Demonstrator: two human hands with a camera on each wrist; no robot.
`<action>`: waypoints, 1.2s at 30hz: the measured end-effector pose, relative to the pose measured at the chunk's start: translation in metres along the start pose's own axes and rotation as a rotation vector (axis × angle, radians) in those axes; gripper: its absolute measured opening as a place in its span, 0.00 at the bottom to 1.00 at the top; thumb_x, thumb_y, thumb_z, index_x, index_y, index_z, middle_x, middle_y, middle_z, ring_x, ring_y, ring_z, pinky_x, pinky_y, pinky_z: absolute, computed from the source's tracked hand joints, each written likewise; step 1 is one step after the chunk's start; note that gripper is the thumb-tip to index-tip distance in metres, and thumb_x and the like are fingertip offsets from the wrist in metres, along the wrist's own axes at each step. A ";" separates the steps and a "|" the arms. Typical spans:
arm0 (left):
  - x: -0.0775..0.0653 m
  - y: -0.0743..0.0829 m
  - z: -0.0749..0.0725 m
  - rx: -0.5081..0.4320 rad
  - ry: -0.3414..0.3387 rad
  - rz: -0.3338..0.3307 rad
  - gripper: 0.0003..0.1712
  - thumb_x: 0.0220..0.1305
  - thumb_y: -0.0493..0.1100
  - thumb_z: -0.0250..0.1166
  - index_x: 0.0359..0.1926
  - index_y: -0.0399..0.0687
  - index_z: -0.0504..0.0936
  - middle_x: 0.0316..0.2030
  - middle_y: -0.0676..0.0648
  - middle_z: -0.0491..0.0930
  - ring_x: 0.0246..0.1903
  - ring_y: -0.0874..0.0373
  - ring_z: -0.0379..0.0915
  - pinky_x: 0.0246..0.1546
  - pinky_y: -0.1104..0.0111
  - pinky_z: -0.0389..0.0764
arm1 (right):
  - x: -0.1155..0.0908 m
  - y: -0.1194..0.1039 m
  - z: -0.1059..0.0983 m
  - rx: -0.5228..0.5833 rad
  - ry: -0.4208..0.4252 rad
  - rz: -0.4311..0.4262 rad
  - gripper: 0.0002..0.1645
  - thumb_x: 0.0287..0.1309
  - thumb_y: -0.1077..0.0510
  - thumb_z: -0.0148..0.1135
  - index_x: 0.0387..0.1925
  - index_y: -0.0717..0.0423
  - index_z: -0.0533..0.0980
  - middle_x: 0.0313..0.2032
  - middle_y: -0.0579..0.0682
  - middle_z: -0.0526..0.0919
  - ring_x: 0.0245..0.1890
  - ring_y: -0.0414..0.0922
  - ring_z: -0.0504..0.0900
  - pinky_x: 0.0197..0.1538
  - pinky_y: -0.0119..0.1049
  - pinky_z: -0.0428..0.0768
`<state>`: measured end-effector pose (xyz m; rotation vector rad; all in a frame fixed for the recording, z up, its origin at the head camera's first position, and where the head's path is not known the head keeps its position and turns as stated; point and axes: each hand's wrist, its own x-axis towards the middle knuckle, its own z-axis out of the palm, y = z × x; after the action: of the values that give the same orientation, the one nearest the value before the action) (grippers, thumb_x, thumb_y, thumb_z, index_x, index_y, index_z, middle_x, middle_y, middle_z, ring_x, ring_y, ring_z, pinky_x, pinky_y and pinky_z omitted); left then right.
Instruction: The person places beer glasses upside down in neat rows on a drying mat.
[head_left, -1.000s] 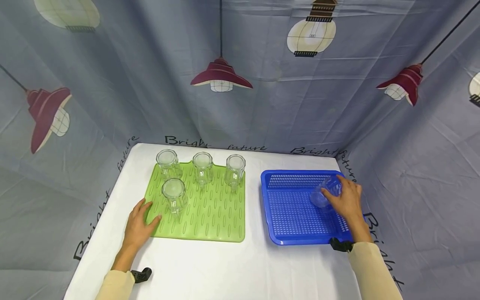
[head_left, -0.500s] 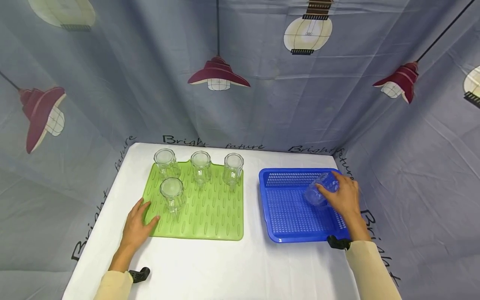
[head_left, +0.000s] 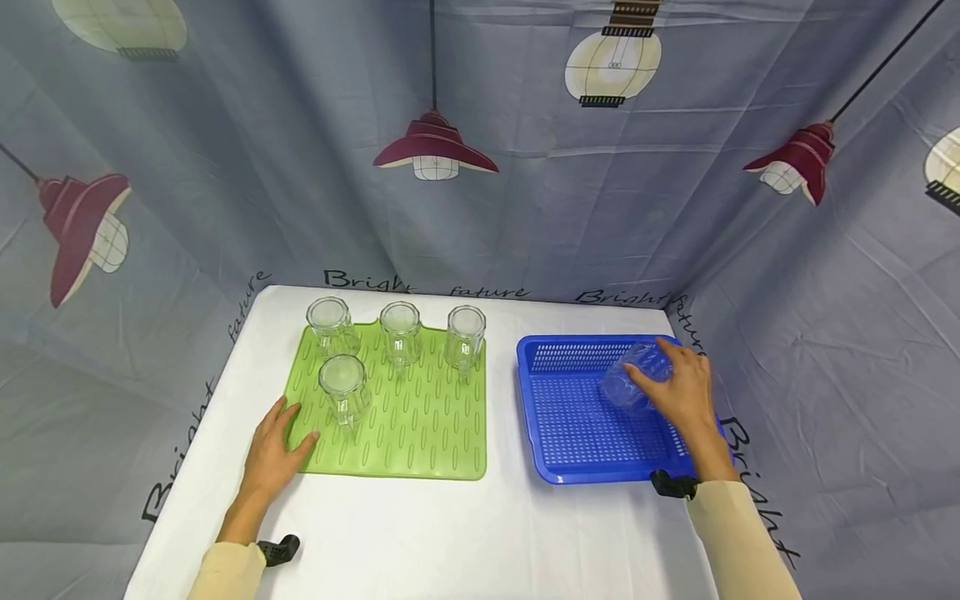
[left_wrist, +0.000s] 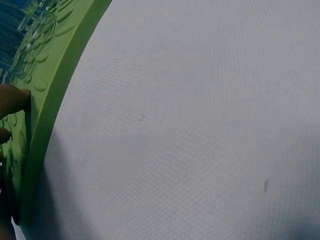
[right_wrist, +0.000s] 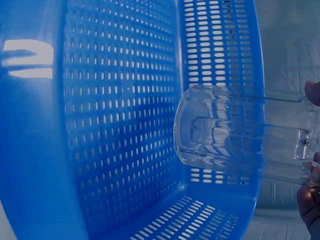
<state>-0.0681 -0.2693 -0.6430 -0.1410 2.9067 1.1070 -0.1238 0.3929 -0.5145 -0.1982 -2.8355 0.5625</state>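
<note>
My right hand (head_left: 681, 392) grips a clear glass mug (head_left: 628, 382) between thumb and fingers, inside the blue basket (head_left: 534, 433) near its right side. The mug is tilted; in the right wrist view the glass mug (right_wrist: 225, 135) reaches over the perforated basket wall, with fingertips (right_wrist: 307, 200) at its far end. My left hand (head_left: 272, 457) rests with spread fingers at the left front edge of a green mat (head_left: 427, 450), touching it. Glass mugs stand on the mat: a row at the back, including one mug (head_left: 464, 333), and a single mug (head_left: 345, 390) in front.
The white-covered table (head_left: 420, 533) bears mat and basket side by side, a strip of cloth between them. Grey curtains (head_left: 300, 183) printed with lamps enclose the back and sides. Black straps (head_left: 279, 550) sit at both wrists.
My right hand has moved a little left and up within the basket, carrying the mug with it. The left hand keeps its place on the mat. The head view has shifted slightly.
</note>
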 end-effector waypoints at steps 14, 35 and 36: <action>-0.001 0.000 0.000 0.015 0.001 0.003 0.44 0.73 0.48 0.70 0.80 0.33 0.63 0.84 0.28 0.48 0.80 0.21 0.47 0.77 0.26 0.56 | 0.001 -0.015 -0.002 0.009 0.005 -0.019 0.51 0.65 0.35 0.72 0.77 0.61 0.69 0.71 0.73 0.74 0.67 0.69 0.67 0.67 0.71 0.70; -0.002 -0.002 0.001 0.011 -0.015 -0.004 0.44 0.74 0.48 0.69 0.80 0.33 0.62 0.84 0.28 0.47 0.82 0.22 0.45 0.79 0.28 0.53 | 0.001 -0.033 -0.001 0.049 0.026 -0.087 0.49 0.62 0.38 0.76 0.75 0.60 0.72 0.69 0.71 0.77 0.62 0.67 0.69 0.63 0.68 0.71; -0.003 -0.002 0.001 0.013 -0.014 -0.005 0.44 0.74 0.48 0.69 0.80 0.33 0.62 0.84 0.28 0.47 0.82 0.22 0.45 0.79 0.28 0.53 | 0.001 -0.034 -0.001 0.052 0.022 -0.087 0.49 0.62 0.38 0.76 0.75 0.61 0.72 0.69 0.71 0.76 0.62 0.67 0.69 0.63 0.69 0.72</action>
<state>-0.0652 -0.2695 -0.6452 -0.1397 2.8996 1.0833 -0.1272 0.3621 -0.4999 -0.0712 -2.7886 0.6110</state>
